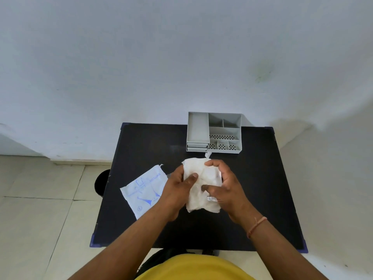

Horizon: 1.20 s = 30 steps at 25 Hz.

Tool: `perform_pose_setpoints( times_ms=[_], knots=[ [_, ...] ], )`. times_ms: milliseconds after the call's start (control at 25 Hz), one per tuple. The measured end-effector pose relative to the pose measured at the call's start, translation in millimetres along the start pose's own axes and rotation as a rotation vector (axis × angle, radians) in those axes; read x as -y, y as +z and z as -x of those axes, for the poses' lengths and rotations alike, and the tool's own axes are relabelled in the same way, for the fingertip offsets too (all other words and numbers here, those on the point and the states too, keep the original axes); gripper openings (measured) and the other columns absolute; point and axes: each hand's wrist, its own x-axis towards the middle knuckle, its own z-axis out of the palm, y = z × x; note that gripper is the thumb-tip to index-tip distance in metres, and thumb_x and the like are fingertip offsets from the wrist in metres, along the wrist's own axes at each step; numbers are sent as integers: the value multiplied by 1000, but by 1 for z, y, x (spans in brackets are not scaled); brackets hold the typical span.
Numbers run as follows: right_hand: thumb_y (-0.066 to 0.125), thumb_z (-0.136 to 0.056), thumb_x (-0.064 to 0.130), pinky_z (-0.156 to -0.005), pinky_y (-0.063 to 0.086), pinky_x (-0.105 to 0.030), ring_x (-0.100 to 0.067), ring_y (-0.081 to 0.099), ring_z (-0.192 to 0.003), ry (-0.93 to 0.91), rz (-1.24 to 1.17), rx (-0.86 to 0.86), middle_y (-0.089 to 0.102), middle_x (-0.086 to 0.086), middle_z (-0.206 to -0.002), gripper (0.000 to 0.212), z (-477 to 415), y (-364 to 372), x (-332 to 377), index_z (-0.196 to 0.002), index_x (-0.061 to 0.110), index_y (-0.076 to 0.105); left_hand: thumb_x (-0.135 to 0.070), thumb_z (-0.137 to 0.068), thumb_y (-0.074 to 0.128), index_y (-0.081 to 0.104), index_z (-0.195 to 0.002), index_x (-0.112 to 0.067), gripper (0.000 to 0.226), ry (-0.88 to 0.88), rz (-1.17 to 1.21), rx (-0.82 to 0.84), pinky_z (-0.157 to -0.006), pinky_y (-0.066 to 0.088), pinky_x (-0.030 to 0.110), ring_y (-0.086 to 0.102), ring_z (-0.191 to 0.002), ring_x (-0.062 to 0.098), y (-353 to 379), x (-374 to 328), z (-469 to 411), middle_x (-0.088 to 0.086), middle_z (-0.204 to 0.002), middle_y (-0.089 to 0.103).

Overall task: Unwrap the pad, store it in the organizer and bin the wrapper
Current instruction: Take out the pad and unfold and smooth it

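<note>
A white pad (196,168) is held above the middle of the black table (266,178), lengthwise away from me. My left hand (177,186) grips its left edge with the thumb on top. My right hand (224,184) grips its right side, fingers curled over the top edge and thumb pressed on the middle. A bit of clear plastic wrapper (212,199) shows under my right thumb, and a small white tab (207,155) sticks out at the pad's far end. The grey organizer (238,136), with several open compartments, stands at the table's far edge, just beyond the pad.
A white paper packet printed in blue with the word "gloves" (143,190) lies on the table's left part, by my left wrist. A black round bin (102,182) stands on the tiled floor at the table's left edge. A pale wall rises behind the table.
</note>
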Motion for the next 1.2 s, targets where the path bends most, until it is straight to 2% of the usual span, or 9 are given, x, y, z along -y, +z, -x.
perform_pose_setpoints(
  times_ms=[160, 360, 480, 640, 720, 800, 920, 1040, 1200],
  knots=[
    [80, -81, -2, -94, 63, -57, -34, 71, -118, 101, -322, -25, 67, -4, -135, 90, -30, 6, 8, -148, 47, 43, -26, -105, 64, 68, -129, -34, 25, 6, 29, 58, -89, 67, 42, 79, -106, 16, -20, -5, -33, -7, -116, 82],
    [60, -96, 3, -104, 53, -67, -39, 67, -124, 195, -275, 20, 71, -8, -134, 43, -49, -1, 17, -128, 29, 74, -23, -106, 65, 71, -126, -31, 23, -11, 25, 138, -86, 67, 40, 80, -104, 16, -27, -11, -55, -8, -111, 83],
    [51, -107, 27, -108, 54, -58, -24, 70, -124, 202, -255, -21, 73, 0, -135, 32, -48, 2, 13, -121, 24, 80, -25, -106, 65, 71, -128, -32, 24, -13, 1, 131, -95, 65, 47, 79, -107, 17, -23, -8, -66, -7, -114, 83],
    [41, -108, 53, -109, 55, -53, -24, 71, -124, 267, -409, -54, 75, -2, -133, 49, -47, 5, -1, -122, 26, 80, -30, -106, 64, 66, -136, -32, 31, 0, -17, 58, -97, 63, 44, 76, -112, 14, -6, -4, -67, -7, -122, 80],
    [46, -109, 46, -108, 56, -52, -24, 69, -125, 256, -395, -98, 74, 2, -133, 39, -49, 11, -2, -121, 32, 80, -32, -106, 63, 64, -138, -31, 32, 41, -31, -17, -89, 63, 34, 74, -111, 14, -1, -3, -63, -6, -124, 77],
    [58, -107, 29, -105, 57, -37, -17, 67, -123, 192, -190, -141, 71, 7, -134, 27, -50, 10, -5, -122, 36, 79, -33, -106, 61, 62, -138, -32, 32, 87, -92, -74, -84, 62, 31, 73, -110, 14, 11, -2, -57, -7, -122, 76],
    [70, -99, 14, -102, 49, -12, 6, 62, -114, 43, 173, -136, 66, 12, -134, 37, -50, 4, -19, -127, 38, 73, -37, -106, 61, 61, -142, -32, 37, 27, -41, -42, -101, 61, 46, 73, -116, 17, 23, -1, -47, -4, -129, 75],
    [71, -97, 7, -98, 55, -17, 6, 66, -111, 71, 55, -158, 70, 12, -130, 42, -50, -7, -21, -127, 35, 73, -35, -107, 58, 64, -139, -37, 32, -132, 156, 202, -83, 66, 55, 77, -111, 33, 9, -8, -52, 5, -128, 78],
    [70, -96, 2, -87, 62, -22, -7, 73, -113, 122, -172, -153, 79, 17, -118, 38, -56, -16, -25, -118, 31, 81, -8, -95, 75, 57, -143, -35, 57, -90, 22, 389, -55, 62, 42, 77, -104, 40, -6, -13, -63, 11, -124, 76]
  ],
)
